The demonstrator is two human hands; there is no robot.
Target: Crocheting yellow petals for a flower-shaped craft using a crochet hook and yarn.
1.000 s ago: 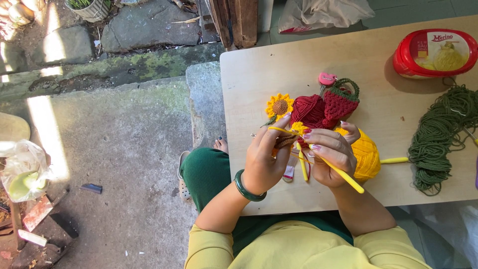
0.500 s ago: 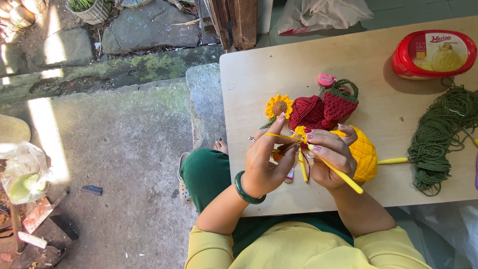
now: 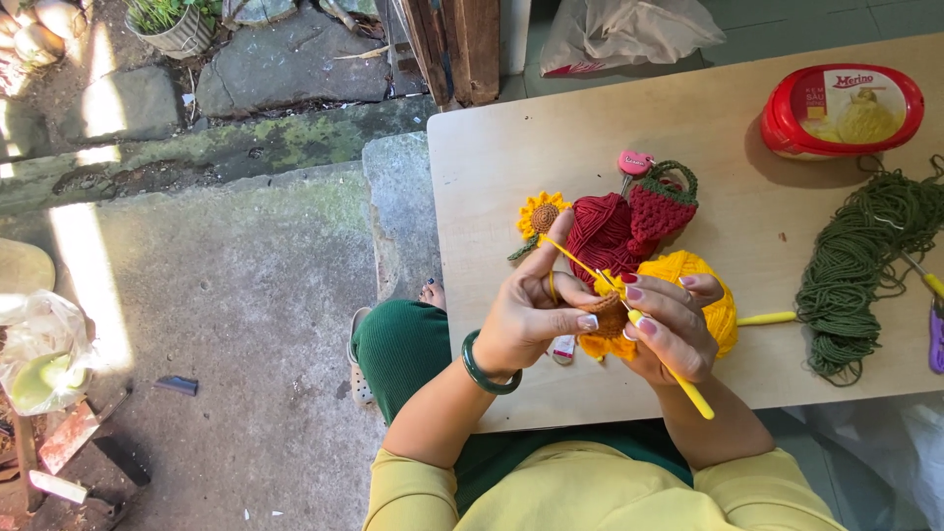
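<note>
Little changed since earlier: left forefinger slightly raised. Item: small brown-and-yellow crochet piece (image 3: 608,320), pinched in closed left hand (image 3: 536,315), above table edge (image 3: 590,408). Right hand (image 3: 669,329) closed on yellow hook (image 3: 678,379). Step: mid-stitch. Yellow yarn ball (image 3: 713,295) at 3 o'clock.

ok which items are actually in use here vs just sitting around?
In use: yellow crochet hook in right hand; brown-and-yellow crochet piece and yellow strand in left hand; yellow yarn ball.
Lying about: red yarn ball, crocheted sunflower, crocheted strawberry, green yarn, red tub.
</note>
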